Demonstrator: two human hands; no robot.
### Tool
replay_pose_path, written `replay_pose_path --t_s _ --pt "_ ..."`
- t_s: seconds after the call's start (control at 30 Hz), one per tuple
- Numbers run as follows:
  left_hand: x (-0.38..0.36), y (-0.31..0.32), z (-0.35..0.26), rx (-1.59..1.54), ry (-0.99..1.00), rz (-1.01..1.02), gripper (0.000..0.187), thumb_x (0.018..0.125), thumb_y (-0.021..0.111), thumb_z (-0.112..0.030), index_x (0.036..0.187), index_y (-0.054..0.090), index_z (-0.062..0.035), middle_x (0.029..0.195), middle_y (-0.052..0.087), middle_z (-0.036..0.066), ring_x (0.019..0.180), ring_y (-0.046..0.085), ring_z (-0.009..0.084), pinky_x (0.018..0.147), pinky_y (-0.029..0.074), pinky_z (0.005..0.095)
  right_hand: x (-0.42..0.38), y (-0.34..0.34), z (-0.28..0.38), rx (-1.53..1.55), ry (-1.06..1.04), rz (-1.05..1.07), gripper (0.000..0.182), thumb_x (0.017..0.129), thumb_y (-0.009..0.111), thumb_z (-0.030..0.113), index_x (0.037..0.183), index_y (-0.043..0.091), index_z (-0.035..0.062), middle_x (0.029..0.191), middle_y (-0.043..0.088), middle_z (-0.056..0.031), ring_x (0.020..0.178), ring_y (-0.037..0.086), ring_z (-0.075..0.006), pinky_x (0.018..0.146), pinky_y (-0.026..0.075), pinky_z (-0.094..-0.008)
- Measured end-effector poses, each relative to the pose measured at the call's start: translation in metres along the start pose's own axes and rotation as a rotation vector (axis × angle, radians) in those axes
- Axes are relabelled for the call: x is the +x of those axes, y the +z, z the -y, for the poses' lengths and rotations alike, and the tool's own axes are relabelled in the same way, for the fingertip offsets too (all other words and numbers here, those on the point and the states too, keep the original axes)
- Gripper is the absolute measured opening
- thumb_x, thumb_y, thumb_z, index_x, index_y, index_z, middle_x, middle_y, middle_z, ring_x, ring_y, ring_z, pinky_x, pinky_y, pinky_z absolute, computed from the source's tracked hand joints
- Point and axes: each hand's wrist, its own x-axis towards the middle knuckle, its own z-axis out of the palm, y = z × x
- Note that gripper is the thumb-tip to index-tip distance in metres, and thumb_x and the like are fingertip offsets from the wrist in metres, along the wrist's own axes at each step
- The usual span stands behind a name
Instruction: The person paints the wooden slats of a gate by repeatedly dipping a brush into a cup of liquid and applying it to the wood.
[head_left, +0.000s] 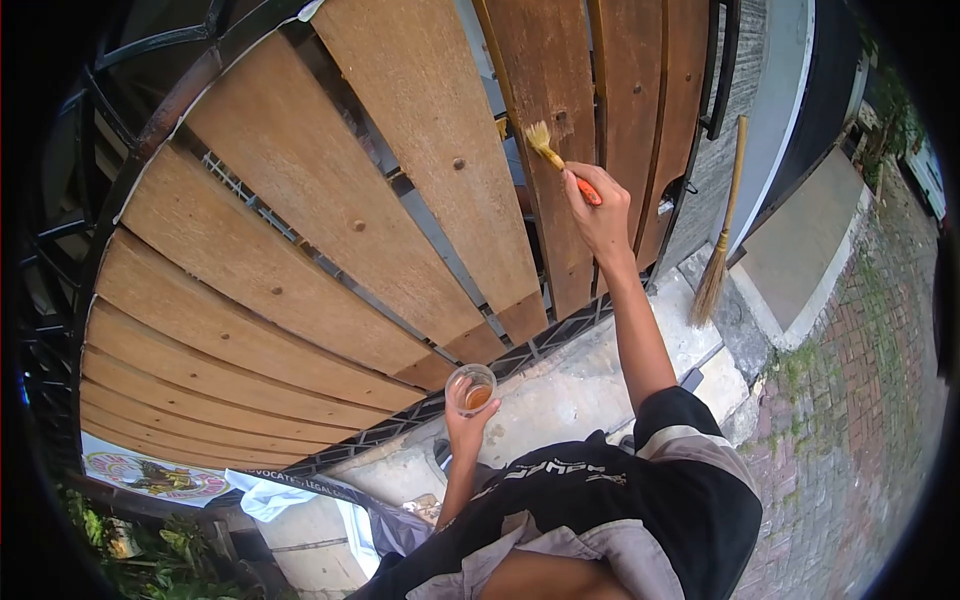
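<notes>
Wooden slats (370,240) rose ahead. The right hand (608,215) was raised, fingers (592,173) round a brush (548,151); the left hand (467,427), lower, gripped a cup (473,390).

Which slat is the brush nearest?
The leftmost dark brown slat, bordering the pale slats. The brush in the right hand is in front of it; the other dark slats lie farther right.

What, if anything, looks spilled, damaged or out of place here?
The uneven colour stands out: the right-hand boards are dark brown, while the boards to their left are mostly pale, with darker lower ends on a few. No spill shows around the cup in the left hand.
</notes>
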Motion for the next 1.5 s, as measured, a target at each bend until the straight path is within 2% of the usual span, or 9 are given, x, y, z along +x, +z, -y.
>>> replay_pose_path --t_s 0.07,0.53,0.63,0.77,0.9,1.0,1.2,1.3,1.5 --pt "0.001 0.002 -0.001 0.011 0.008 0.004 0.084 0.068 0.085 -0.003 0.137 0.038 0.0053 0.134 0.049 0.017 0.125 0.050 0.0237 0.104 0.043 0.0326 -0.005 -0.007 -0.014 -0.170 0.272 0.250 0.008 0.085 0.070 0.004 0.090 0.070 -0.0019 0.090 0.071 -0.0159 0.083 0.071 -0.0283 0.073 0.055 -0.0340" --pt "0.002 0.007 0.005 -0.047 -0.024 -0.025 0.083 0.068 0.085 -0.003 0.137 0.038 0.0048 0.136 0.047 0.016 0.128 0.047 0.0238 0.107 0.039 0.0330 -0.008 -0.017 -0.038 -0.108 0.147 -0.007 0.013 0.089 0.068 0.010 0.092 0.070 -0.0032 0.081 0.070 -0.0143 0.072 0.068 -0.0230 0.066 0.052 -0.0301" --pt "0.001 0.004 0.008 -0.010 -0.015 -0.007 0.084 0.068 0.085 -0.002 0.137 0.038 0.0042 0.136 0.047 0.017 0.128 0.047 0.0242 0.107 0.040 0.0335 -0.014 -0.009 -0.071 0.342 0.551 -0.157 0.015 0.090 0.067 0.008 0.098 0.069 -0.0050 0.089 0.072 -0.0133 0.079 0.069 -0.0238 0.073 0.053 -0.0298" --pt "0.003 0.006 -0.004 -0.020 -0.039 -0.021 0.084 0.068 0.084 -0.003 0.138 0.037 0.0040 0.136 0.047 0.017 0.128 0.047 0.0244 0.107 0.040 0.0336 -0.009 -0.020 -0.062 -0.152 0.141 -0.296 0.014 0.090 0.066 0.007 0.097 0.069 -0.0045 0.099 0.071 -0.0168 0.089 0.069 -0.0262 0.077 0.053 -0.0329" --pt "0.005 0.001 0.005 -0.019 -0.045 -0.029 0.085 0.068 0.084 -0.003 0.138 0.037 0.0040 0.137 0.047 0.017 0.128 0.047 0.0244 0.107 0.040 0.0336 -0.018 -0.012 -0.054 -0.093 0.108 -0.174 0.013 0.090 0.067 0.007 0.097 0.070 -0.0038 0.097 0.072 -0.0163 0.087 0.070 -0.0251 0.076 0.053 -0.0322" --pt "0.008 0.002 0.005 -0.024 -0.039 -0.007 0.085 0.069 0.084 -0.003 0.139 0.036 0.0043 0.137 0.047 0.017 0.128 0.047 0.0246 0.107 0.040 0.0337 -0.022 -0.019 -0.046 0.086 0.530 0.127 0.013 0.089 0.067 0.007 0.097 0.070 -0.0029 0.094 0.073 -0.0134 0.085 0.070 -0.0207 0.077 0.053 -0.0281" --pt "0.010 0.010 0.002 -0.024 -0.050 0.023 0.085 0.069 0.084 -0.002 0.139 0.036 0.0050 0.137 0.046 0.017 0.127 0.047 0.0234 0.106 0.041 0.0328 -0.005 -0.007 -0.051 0.050 0.110 -0.301 0.014 0.091 0.067 0.011 0.089 0.072 -0.0019 0.083 0.073 -0.0125 0.074 0.069 -0.0207 0.072 0.052 -0.0281" --pt "0.010 0.017 -0.010 -0.012 -0.012 0.037 0.085 0.069 0.084 -0.001 0.139 0.036 0.0055 0.137 0.047 0.017 0.127 0.047 0.0233 0.107 0.040 0.0327 -0.011 -0.026 -0.054 -0.190 0.565 0.171 0.011 0.089 0.068 0.007 0.091 0.072 -0.0021 0.081 0.072 -0.0127 0.071 0.068 -0.0179 0.068 0.053 -0.0306" --pt "0.014 0.018 0.000 0.029 -0.016 0.070 0.084 0.070 0.084 -0.003 0.138 0.036 0.0061 0.136 0.047 0.016 0.127 0.047 0.0234 0.107 0.039 0.0327 -0.013 -0.024 -0.056 0.028 0.176 -0.168 0.011 0.088 0.068 0.005 0.096 0.071 -0.0023 0.092 0.072 -0.0139 0.082 0.069 -0.0192 0.075 0.052 -0.0296"
